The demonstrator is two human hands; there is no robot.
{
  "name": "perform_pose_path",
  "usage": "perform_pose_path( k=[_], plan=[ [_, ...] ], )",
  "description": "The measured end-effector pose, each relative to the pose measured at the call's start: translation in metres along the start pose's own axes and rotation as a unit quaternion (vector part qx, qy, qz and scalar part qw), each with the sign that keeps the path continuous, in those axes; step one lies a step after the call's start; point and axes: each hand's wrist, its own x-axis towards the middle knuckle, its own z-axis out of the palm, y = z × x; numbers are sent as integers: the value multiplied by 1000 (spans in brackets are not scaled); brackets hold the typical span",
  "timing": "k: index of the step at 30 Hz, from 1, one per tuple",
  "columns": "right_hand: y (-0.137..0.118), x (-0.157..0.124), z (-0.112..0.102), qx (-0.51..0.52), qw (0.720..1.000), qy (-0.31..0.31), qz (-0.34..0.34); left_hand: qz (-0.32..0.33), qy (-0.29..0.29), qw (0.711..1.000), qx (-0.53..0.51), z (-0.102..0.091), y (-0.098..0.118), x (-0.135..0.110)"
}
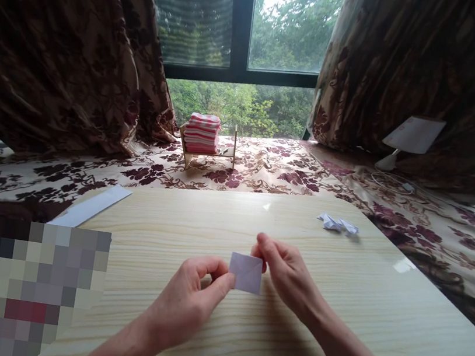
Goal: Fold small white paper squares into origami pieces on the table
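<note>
A person's two bare hands hold a small white square of paper point(246, 272) just above a pale wooden desk point(377, 315), over the middle of its near half. The left hand point(187, 303) pinches the paper's left edge between thumb and forefinger. The right hand point(290, 274) pinches its upper right corner with the fingertips. Both grips are closed on the paper. The sheet stands tilted toward the camera, probably so its face can be looked over; faint diagonal creases cross it. Gripping two opposite sides seems meant to hold so small a sheet flat and steady.

Near the desk's far right corner lie two small folded pieces point(337, 224), touching each other and well apart from the hands, seemingly put aside out of the working space. A white strip point(92, 205) lies at the far left corner.

Beyond the desk's far edge, a flowered cloth point(264, 173) covers a ledge under a window point(241, 25). A little wooden rack point(223, 153) there holds stacked red-and-white striped cloths point(202, 133). A white lamp point(411, 137) stands at the right, against a curtain point(434, 64). A pixelated block hides the view's lower left.
</note>
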Motion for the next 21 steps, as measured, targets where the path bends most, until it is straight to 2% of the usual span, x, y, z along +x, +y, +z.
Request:
perform_pose_path(
  k=[2, 4, 12, 15, 21],
  plan=[
    [0, 2, -5, -3, 1000, 3, -13, -5, 23, 999, -38, -2, -2, 2],
    [-2, 1, -6, -8, 999, -26, -25, -4, 25, 998, -63, -2, -3, 3],
    [-4, -5, 0, 25, 996, -65, -49, -12, -32, 997, -69, 2, -3, 1],
    [-2, -4, 0, 21, 995, -84, -48, -24, -35, 997, -64, 2, -5, 2],
    [7, 2, 3, 25, 997, -59, -37, -15, -37, 998, -55, 4, -8, 5]
  ],
)
